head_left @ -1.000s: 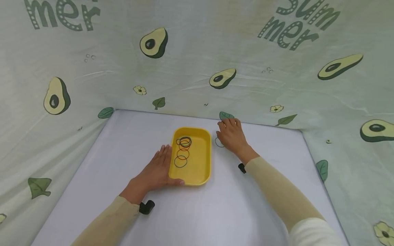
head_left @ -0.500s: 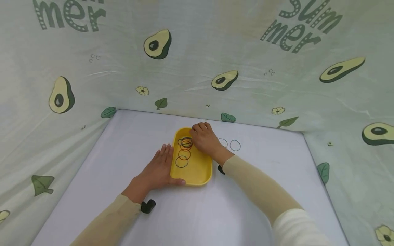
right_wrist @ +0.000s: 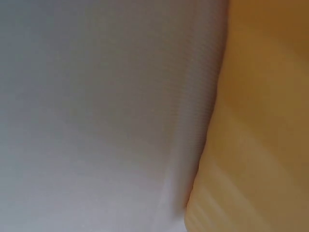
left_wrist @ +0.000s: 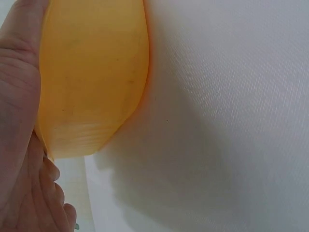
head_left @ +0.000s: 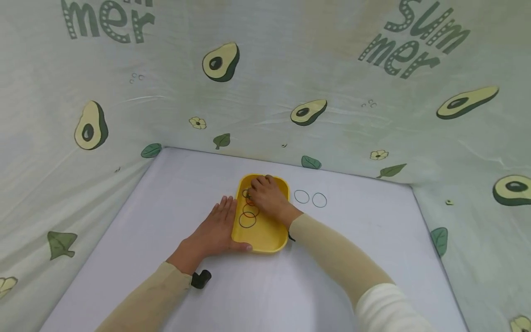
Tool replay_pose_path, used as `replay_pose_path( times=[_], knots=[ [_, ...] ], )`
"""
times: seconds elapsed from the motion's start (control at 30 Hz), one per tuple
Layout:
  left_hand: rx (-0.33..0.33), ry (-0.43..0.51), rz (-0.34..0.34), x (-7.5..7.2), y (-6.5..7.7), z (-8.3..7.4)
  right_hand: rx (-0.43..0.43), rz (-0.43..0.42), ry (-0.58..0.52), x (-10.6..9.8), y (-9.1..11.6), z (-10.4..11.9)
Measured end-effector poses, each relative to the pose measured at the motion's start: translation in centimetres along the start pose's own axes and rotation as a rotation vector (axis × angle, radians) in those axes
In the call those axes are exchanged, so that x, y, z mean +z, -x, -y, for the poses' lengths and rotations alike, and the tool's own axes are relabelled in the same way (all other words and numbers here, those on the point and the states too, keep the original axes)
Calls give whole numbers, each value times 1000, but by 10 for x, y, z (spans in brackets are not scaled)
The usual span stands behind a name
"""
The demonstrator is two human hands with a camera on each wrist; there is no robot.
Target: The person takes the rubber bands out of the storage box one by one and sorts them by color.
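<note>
A yellow tray [head_left: 267, 236] stands on the white table, tilted slightly in the head view. My left hand [head_left: 212, 234] rests along its left side, fingers straight, with the thumb at the near rim. The left wrist view shows that hand against the tray's outer wall [left_wrist: 96, 72]. Over the far part of the tray my right hand [head_left: 269, 199] reaches down with bent fingers at a cluster of thin rubber bands. I cannot tell whether it pinches one. A dark blue band [head_left: 247, 228] and a red band [head_left: 259, 210] show nearer, overlapping. The hand hides part of the cluster.
Right of the tray, two thin dark bands lie side by side on the table, a left one [head_left: 294, 196] and a right one [head_left: 320, 207]. A printed cloth [head_left: 257, 97] with avocados and leaves hangs around the back and sides of the table.
My right hand has moved left from the bands on the table, across the tray's rim, to the cluster inside. Both table bands are now uncovered. The left hand stays against the tray.
</note>
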State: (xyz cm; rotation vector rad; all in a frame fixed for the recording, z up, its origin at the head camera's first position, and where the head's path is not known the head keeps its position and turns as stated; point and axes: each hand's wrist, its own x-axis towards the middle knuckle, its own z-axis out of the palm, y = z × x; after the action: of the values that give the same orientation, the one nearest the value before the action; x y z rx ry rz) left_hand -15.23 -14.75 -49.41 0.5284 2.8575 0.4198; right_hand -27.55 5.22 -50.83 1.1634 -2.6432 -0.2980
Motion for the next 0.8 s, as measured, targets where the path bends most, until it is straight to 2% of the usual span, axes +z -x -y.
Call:
replay_pose_path(
  times=[0.63,0.8],
  knots=[
    [16,-27,-11,1,1,0,-48,77,114,5,-3,4],
    [16,-33,-3,0,1,0,-49,76,75,7,-5,4]
  ],
)
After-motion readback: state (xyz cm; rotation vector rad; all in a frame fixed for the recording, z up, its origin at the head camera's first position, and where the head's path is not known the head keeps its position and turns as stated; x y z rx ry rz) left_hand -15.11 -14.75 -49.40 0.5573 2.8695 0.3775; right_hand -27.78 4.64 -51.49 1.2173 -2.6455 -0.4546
